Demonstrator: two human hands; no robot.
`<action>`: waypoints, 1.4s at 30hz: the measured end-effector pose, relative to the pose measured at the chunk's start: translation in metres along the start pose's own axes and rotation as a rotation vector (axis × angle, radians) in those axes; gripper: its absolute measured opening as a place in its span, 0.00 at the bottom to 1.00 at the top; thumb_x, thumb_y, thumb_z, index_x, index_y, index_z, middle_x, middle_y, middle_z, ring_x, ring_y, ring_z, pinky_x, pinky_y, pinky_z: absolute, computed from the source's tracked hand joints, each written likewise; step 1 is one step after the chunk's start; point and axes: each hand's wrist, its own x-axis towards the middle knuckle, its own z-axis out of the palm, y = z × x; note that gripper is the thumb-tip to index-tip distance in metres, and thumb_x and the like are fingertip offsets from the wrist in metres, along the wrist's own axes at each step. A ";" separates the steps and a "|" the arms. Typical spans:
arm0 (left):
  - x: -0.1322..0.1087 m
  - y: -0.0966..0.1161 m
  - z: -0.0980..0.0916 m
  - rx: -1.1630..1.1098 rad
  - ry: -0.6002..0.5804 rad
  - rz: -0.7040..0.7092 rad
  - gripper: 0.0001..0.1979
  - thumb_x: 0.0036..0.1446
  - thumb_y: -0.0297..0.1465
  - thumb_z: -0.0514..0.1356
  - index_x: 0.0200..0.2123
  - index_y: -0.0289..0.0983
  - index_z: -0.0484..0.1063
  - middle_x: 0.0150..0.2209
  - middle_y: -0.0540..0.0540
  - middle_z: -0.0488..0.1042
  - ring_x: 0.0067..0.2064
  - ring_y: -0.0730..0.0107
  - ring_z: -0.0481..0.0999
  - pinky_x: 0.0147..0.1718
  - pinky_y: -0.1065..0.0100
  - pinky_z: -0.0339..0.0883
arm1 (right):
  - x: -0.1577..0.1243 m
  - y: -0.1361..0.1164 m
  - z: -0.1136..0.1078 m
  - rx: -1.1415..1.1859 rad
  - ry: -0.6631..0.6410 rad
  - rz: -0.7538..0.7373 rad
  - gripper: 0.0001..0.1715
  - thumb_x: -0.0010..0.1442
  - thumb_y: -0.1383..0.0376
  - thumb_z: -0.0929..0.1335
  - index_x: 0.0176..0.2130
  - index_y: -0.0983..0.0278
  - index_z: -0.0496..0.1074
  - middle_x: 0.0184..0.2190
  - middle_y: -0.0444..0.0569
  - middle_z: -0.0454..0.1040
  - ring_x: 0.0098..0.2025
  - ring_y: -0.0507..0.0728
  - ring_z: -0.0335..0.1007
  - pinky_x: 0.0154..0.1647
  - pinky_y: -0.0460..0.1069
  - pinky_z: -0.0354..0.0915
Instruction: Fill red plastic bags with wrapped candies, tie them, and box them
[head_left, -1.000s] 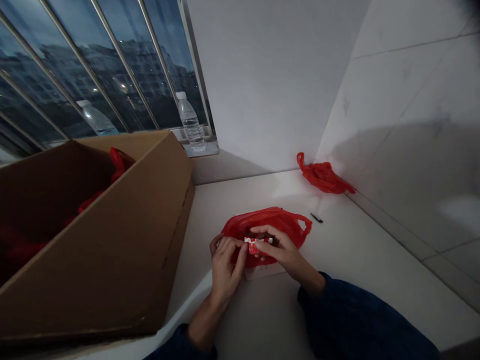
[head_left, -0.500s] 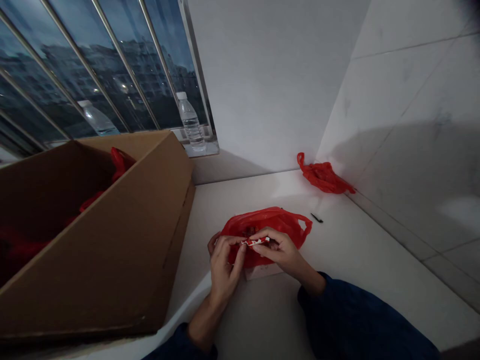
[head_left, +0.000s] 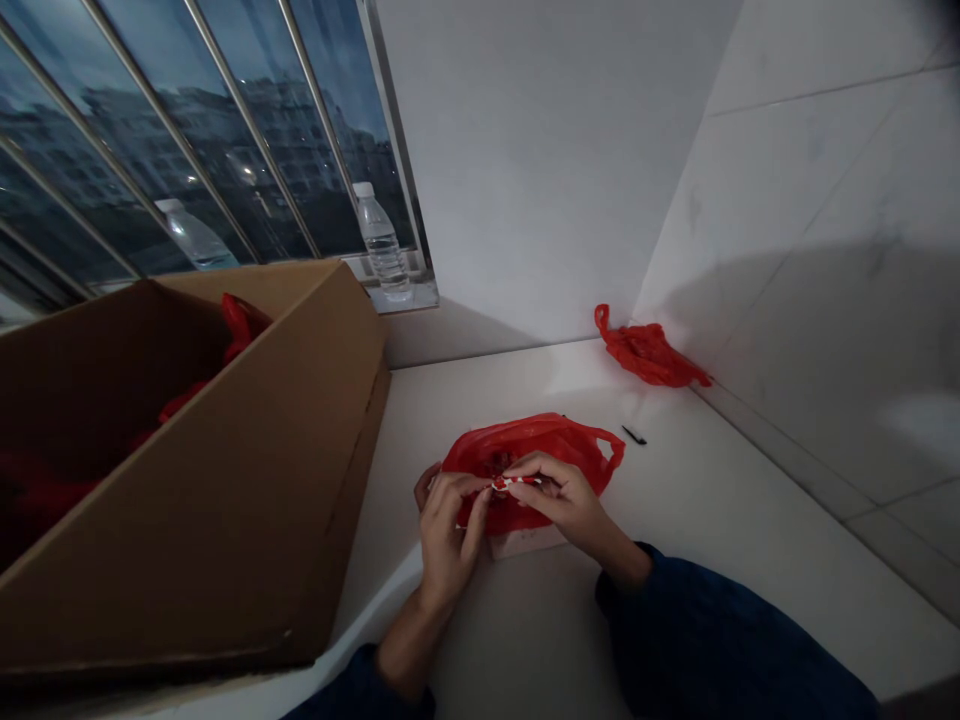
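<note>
A small red-and-white packet (head_left: 516, 482) is pinched between my two hands, over a red plastic bag (head_left: 551, 444) that lies on the white floor. My left hand (head_left: 446, 535) has its fingers curled on the packet's left end. My right hand (head_left: 562, 500) grips the packet's right end with thumb and fingers closed. A pale flat piece (head_left: 525, 543) lies under the bag's near edge. Both my sleeves are dark blue.
A large open cardboard box (head_left: 247, 480) with red bags inside stands at the left. A second crumpled red bag (head_left: 649, 352) lies in the corner by the tiled wall. A small dark object (head_left: 634, 435) lies beside the bag. Two water bottles (head_left: 381, 245) stand on the barred window's sill.
The packet has turned from flat-on to edge-on between my fingers, and both hands have drawn slightly closer together. Nothing else moved.
</note>
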 end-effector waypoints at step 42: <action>-0.005 -0.018 0.013 0.258 -0.400 -0.205 0.09 0.57 0.27 0.63 0.40 0.43 0.68 0.39 0.51 0.78 0.46 0.61 0.76 0.63 0.43 0.41 | 0.001 0.020 -0.036 -1.240 -0.024 0.010 0.09 0.62 0.64 0.68 0.43 0.60 0.75 0.43 0.51 0.76 0.47 0.64 0.69 0.47 0.57 0.65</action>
